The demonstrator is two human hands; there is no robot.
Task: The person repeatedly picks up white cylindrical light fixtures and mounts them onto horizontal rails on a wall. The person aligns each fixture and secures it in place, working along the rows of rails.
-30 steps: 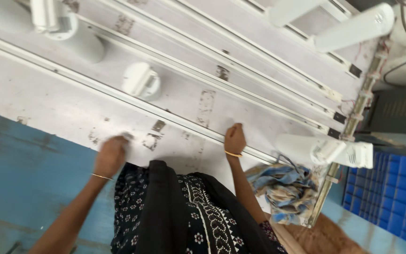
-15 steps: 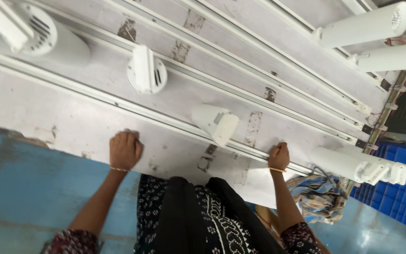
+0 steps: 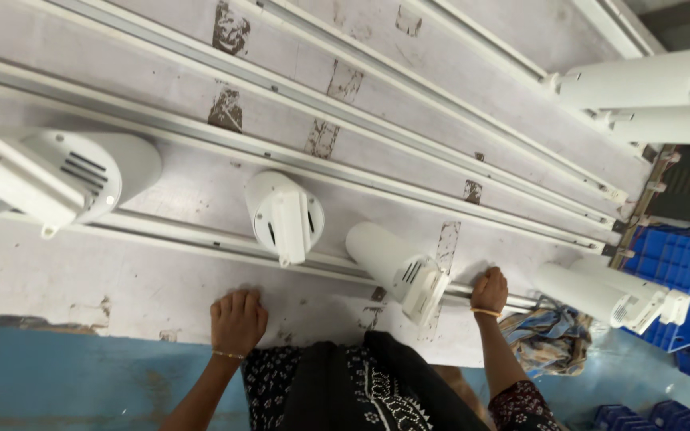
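Observation:
My left hand (image 3: 237, 319) rests palm-down on the scuffed white panel (image 3: 121, 279) near its lower edge and holds nothing. My right hand (image 3: 490, 289) is closed in a fist around the nearest metal rail (image 3: 201, 236), which runs across the panel. Between the hands, two white cylindrical lamps are fixed to that rail: one (image 3: 285, 217) above my left hand and one (image 3: 397, 270) just left of my right hand. My dark patterned clothing fills the bottom centre.
A larger white lamp (image 3: 73, 172) sits at the left. More lamps are at the right (image 3: 600, 295) and top right (image 3: 632, 78). Several parallel rails cross the panel. Blue crates (image 3: 684, 271) and a bundled cloth (image 3: 549, 339) lie at the right, with a blue surface (image 3: 57, 375) below.
My hands have spread apart along the panel's lower edge. The right hand has moved right and closed on the rail. The view has shifted, bringing more lamps into sight.

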